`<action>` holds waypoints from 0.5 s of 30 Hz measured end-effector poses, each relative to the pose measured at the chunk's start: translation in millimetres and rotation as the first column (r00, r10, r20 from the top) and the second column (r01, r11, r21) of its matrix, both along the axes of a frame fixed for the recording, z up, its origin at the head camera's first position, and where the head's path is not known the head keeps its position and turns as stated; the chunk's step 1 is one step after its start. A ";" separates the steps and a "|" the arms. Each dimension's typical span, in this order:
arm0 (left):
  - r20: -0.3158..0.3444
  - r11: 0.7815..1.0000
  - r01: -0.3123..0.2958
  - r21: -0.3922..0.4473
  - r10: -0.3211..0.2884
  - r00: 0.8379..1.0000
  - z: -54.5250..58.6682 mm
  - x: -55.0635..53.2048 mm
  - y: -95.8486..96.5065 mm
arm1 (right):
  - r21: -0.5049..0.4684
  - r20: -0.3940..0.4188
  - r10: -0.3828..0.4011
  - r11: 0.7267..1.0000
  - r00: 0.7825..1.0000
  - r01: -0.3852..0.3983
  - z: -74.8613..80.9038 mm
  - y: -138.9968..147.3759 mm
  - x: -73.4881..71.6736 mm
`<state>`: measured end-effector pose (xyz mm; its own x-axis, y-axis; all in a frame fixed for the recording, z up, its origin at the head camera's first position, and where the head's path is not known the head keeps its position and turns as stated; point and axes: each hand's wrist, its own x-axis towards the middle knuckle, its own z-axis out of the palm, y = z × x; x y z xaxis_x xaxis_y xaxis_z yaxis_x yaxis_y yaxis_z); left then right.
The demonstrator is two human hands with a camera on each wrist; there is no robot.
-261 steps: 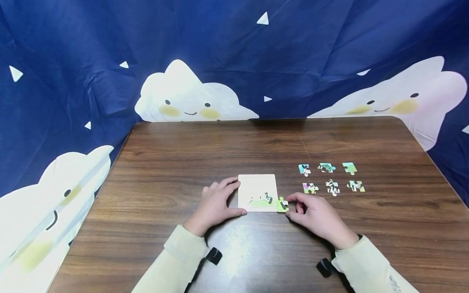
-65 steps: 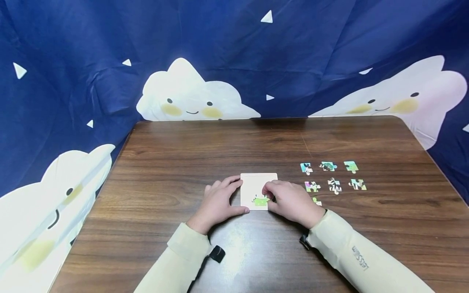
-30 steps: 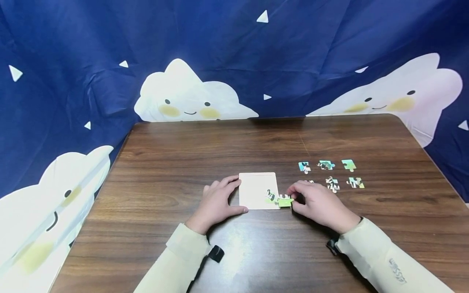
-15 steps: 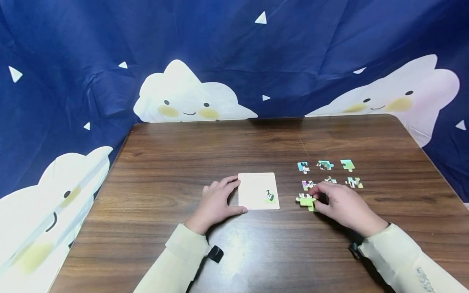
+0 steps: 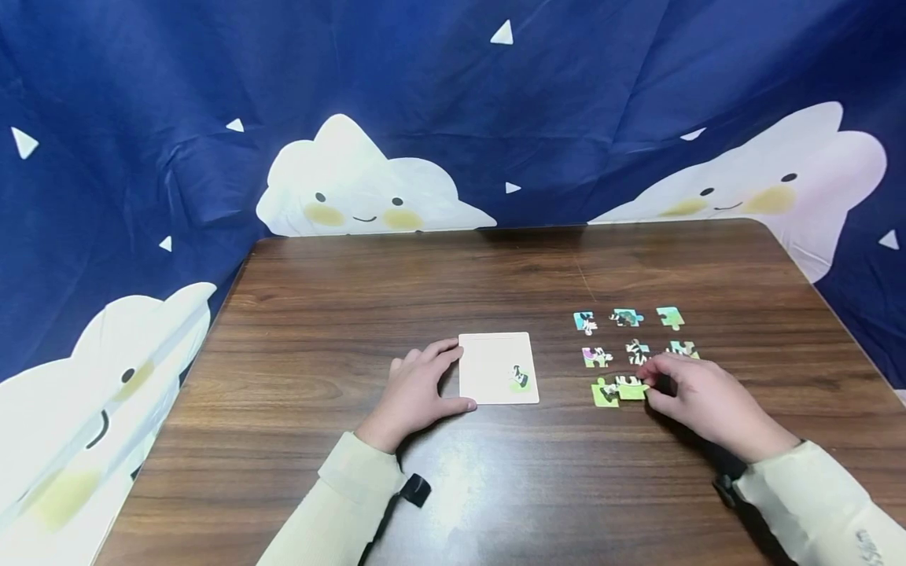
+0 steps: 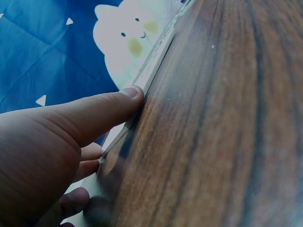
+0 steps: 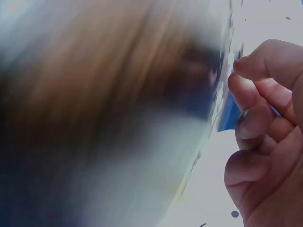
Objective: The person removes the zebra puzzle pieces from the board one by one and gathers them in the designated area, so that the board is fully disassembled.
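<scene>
A square pale puzzle tray (image 5: 491, 354) lies before me, with one small zebra-and-green puzzle piece (image 5: 520, 379) near its front right corner. At its left side rests my left hand (image 5: 419, 393), thumb straight at the front corner and fingertips on the edge; the left wrist view shows that thumb (image 6: 106, 109) against the edge. To the right, my right hand (image 5: 697, 401) pinches the right end of a green puzzle piece (image 5: 628, 388) with zebra legs, low over the table. Beside it is a green corner piece (image 5: 604, 394). In the right wrist view the pinched piece is hidden behind the fingers (image 7: 255, 71).
Behind the right hand, several puzzle pieces lie in two rows, among them a green piece (image 5: 670, 317), a blue one (image 5: 585, 322) and a zebra one (image 5: 637, 351). A brown wooden table (image 5: 340, 314) meets a blue cloud-print curtain (image 5: 439, 71).
The right hand has drawn the zebra-leg piece off the tray and carried it right, to beside the green corner piece. Earlier it moved that corner piece off. The left hand has stayed put.
</scene>
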<state>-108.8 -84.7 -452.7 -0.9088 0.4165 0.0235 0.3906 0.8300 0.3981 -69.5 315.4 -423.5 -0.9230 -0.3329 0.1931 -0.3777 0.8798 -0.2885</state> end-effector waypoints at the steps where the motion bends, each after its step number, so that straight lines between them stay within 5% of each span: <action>1: -0.001 1.000 0.000 0.001 0.000 1.000 0.0 0.0 0.0 | 0.004 -0.004 -0.003 1.000 1.000 0.003 0.1 2.5 0.6; 15: -0.003 1.000 0.004 0.002 -0.004 1.000 -0.2 -0.3 -0.2 | 0.056 -0.027 0.004 0.998 1.000 -0.002 -1.7 24.0 7.7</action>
